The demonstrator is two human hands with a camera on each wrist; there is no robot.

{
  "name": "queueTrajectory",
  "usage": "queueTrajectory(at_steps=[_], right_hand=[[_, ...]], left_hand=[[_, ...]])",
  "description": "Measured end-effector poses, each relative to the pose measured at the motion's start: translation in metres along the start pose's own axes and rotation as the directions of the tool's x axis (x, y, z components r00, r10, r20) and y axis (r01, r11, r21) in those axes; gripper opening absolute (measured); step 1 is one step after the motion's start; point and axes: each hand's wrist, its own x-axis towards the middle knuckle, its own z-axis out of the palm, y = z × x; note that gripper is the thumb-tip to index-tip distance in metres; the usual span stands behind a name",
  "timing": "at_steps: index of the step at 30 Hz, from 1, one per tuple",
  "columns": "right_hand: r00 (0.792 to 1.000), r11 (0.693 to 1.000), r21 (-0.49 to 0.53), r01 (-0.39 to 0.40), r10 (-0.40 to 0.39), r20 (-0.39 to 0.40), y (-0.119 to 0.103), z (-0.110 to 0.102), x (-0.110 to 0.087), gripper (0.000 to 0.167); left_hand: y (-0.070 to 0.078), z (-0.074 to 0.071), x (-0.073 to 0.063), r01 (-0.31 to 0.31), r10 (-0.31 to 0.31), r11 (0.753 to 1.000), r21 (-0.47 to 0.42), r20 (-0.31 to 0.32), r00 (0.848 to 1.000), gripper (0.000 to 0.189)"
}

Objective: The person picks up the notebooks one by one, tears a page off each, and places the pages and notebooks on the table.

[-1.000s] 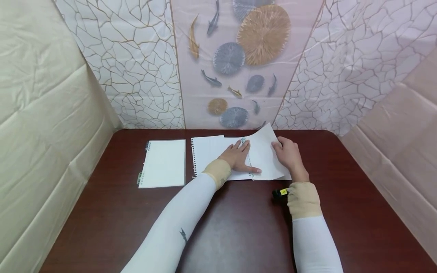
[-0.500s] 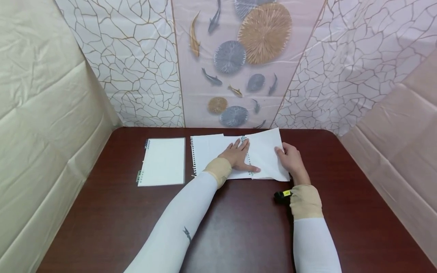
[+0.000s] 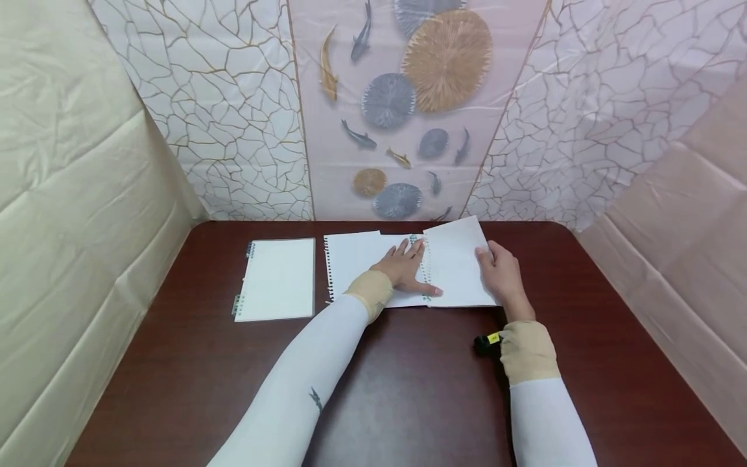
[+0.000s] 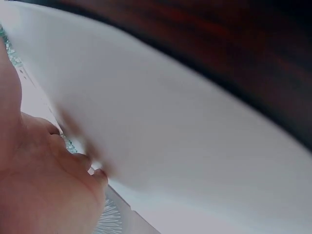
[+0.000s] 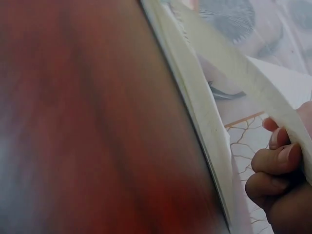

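A spiral notebook with blank white pages lies near the table's back edge. Across its left page and binding, my left hand lies flat with fingers spread and thumb out to the right. With my right hand I pinch the right edge of a white sheet. Its punched left edge shows just right of the binding, and its far corner is raised. In the right wrist view, the curled fingers grip the sheet, which arches above the page stack. The left wrist view shows the left palm beside white paper.
Left of the notebook, a loose sheet with a ragged punched edge overlaps it. Farther left lies a second spiral notebook with a blank page. A black object with a yellow label is beside the right wrist. Patterned cloth hangs behind the table.
The sheet in my right hand has shifted slightly right, and its punched left edge now shows apart from the binding. My right hand has moved a little right; the left hand stays in place.
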Motion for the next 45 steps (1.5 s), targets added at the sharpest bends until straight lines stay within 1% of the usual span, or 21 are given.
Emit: queueTrajectory(at_steps=[2, 4, 5, 6, 7, 10, 13, 18, 20, 22, 25, 28, 31, 33, 35, 38, 39, 41, 43, 44, 45], right_hand=[[1.000, 1.000, -0.013, -0.011, 0.011, 0.021, -0.002, -0.002, -0.004, 0.068], [0.999, 1.000, -0.016, -0.023, 0.024, 0.041, -0.004, -0.007, -0.008, 0.069], [0.999, 1.000, -0.022, -0.020, 0.021, 0.034, -0.005, -0.011, -0.010, 0.066], [0.999, 1.000, -0.023, -0.015, 0.016, 0.030, -0.006, -0.016, -0.011, 0.067], [1.000, 1.000, -0.027, -0.005, 0.006, 0.013, -0.006, -0.022, -0.010, 0.064], [0.997, 0.998, -0.058, 0.040, -0.044, -0.059, -0.001, -0.041, 0.001, 0.053], [0.995, 0.993, -0.100, 0.063, -0.070, -0.073, 0.012, -0.060, 0.017, 0.048], [0.997, 0.983, -0.175, 0.057, -0.046, 0.063, 0.048, -0.084, 0.033, 0.054], [0.994, 0.977, -0.208, 0.053, -0.032, 0.103, 0.063, -0.092, 0.034, 0.055], [0.992, 0.967, -0.247, 0.053, -0.023, 0.124, 0.076, -0.100, 0.032, 0.055], [0.988, 0.954, -0.296, 0.040, 0.006, 0.155, 0.090, -0.111, 0.029, 0.066], [0.980, 0.933, -0.360, 0.004, 0.068, 0.186, 0.101, -0.118, 0.028, 0.086], [0.975, 0.907, -0.421, -0.023, 0.113, 0.191, 0.109, -0.120, 0.031, 0.102], [0.976, 0.887, -0.462, -0.012, 0.111, 0.187, 0.114, -0.118, 0.035, 0.106], [0.981, 0.866, -0.500, 0.006, 0.091, 0.170, 0.118, -0.118, 0.035, 0.104], [0.988, 0.830, -0.557, 0.036, 0.053, 0.143, 0.117, -0.120, 0.035, 0.096], [0.990, 0.823, -0.566, 0.037, 0.046, 0.132, 0.113, -0.120, 0.035, 0.093], [0.994, 0.815, -0.579, 0.036, 0.031, 0.104, 0.100, -0.120, 0.036, 0.089], [0.998, 0.825, -0.565, 0.033, 0.001, 0.060, 0.080, -0.115, 0.036, 0.088], [0.999, 0.838, -0.544, 0.035, -0.017, 0.037, 0.067, -0.111, 0.037, 0.087], [0.999, 0.859, -0.510, 0.040, -0.035, 0.019, 0.053, -0.106, 0.036, 0.087]], left_hand=[[-0.006, 0.004, 0.004, 0.009, -0.009, 1.000, -0.003, 0.010, 1.000, 0.134], [-0.012, 0.008, 0.009, 0.021, -0.020, 1.000, -0.008, 0.021, 1.000, 0.136], [-0.014, 0.007, 0.007, 0.020, -0.020, 1.000, -0.014, 0.026, 0.999, 0.135], [-0.017, 0.007, 0.008, 0.024, -0.024, 1.000, -0.015, 0.028, 0.999, 0.135], [-0.020, 0.008, 0.009, 0.027, -0.027, 1.000, -0.015, 0.024, 0.999, 0.134], [-0.025, 0.008, 0.009, 0.030, -0.030, 0.999, -0.024, 0.022, 0.999, 0.135], [-0.025, 0.006, 0.006, 0.029, -0.027, 0.999, -0.034, 0.040, 0.999, 0.133], [-0.019, 0.005, 0.005, 0.027, -0.026, 0.999, -0.028, 0.044, 0.999, 0.132], [-0.015, 0.005, 0.006, 0.023, -0.021, 0.999, -0.035, 0.044, 0.999, 0.133], [-0.011, 0.004, 0.006, 0.020, -0.019, 0.999, -0.032, 0.054, 0.998, 0.132], [-0.006, 0.004, 0.006, 0.019, -0.018, 1.000, -0.020, 0.062, 0.998, 0.132], [0.000, -0.002, -0.002, 0.008, -0.008, 1.000, -0.015, 0.053, 0.999, 0.131], [0.003, -0.008, -0.009, 0.006, -0.005, 1.000, -0.024, 0.041, 0.999, 0.129], [0.002, -0.010, -0.012, 0.011, -0.010, 1.000, -0.026, 0.038, 0.999, 0.128], [0.003, -0.011, -0.012, 0.008, -0.007, 1.000, -0.024, 0.036, 0.999, 0.129], [0.001, -0.010, -0.009, -0.006, 0.007, 1.000, -0.023, 0.020, 1.000, 0.133], [0.002, -0.011, -0.012, -0.015, 0.015, 0.999, -0.029, 0.018, 1.000, 0.134], [0.001, -0.010, -0.010, -0.018, 0.019, 0.999, -0.035, 0.018, 1.000, 0.135], [-0.001, -0.009, -0.008, -0.012, 0.013, 0.999, -0.032, 0.021, 1.000, 0.134], [-0.002, -0.007, -0.007, -0.007, 0.008, 1.000, -0.027, 0.027, 1.000, 0.134], [-0.002, -0.007, -0.007, -0.007, 0.008, 1.000, -0.029, 0.039, 0.999, 0.133]])
